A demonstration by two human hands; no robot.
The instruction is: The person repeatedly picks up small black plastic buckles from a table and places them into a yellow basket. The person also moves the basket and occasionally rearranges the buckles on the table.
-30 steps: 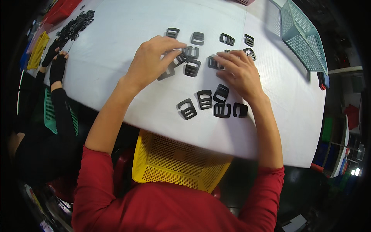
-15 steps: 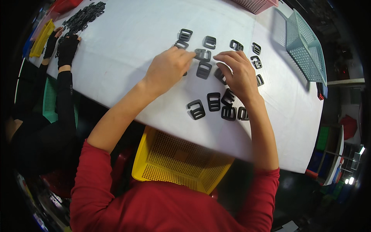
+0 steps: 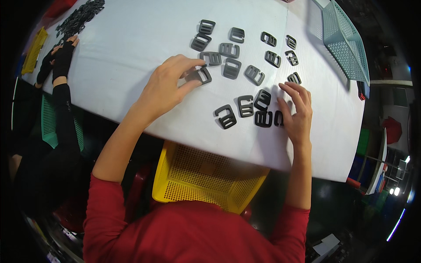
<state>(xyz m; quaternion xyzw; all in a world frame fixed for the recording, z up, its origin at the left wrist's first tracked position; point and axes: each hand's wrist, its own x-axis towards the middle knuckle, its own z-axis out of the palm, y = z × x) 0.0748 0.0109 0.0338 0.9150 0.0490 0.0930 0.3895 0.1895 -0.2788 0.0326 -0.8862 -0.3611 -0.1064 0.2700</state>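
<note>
Several black plastic strap buckles lie spread on the white table. My left hand has thumb and forefinger apart around one buckle, which it partly covers; whether the fingertips touch it is unclear. Just beyond is another buckle. My right hand is over the right side of the group, fingers curved and thumb apart, with nothing seen between them. It partly hides a buckle beside the thumb. Closer to me lies a buckle with an open side, near another buckle.
Below the table's near edge stands a yellow perforated basket. A pale green basket is at the far right. At left, a co-worker's dark-gloved hands are beside a heap of black parts. A smaller yellow basket stands farther left.
My hands have moved apart: the left to the left, the right toward me and rightward. Buckles they covered now show. The whole view has shifted slightly.
</note>
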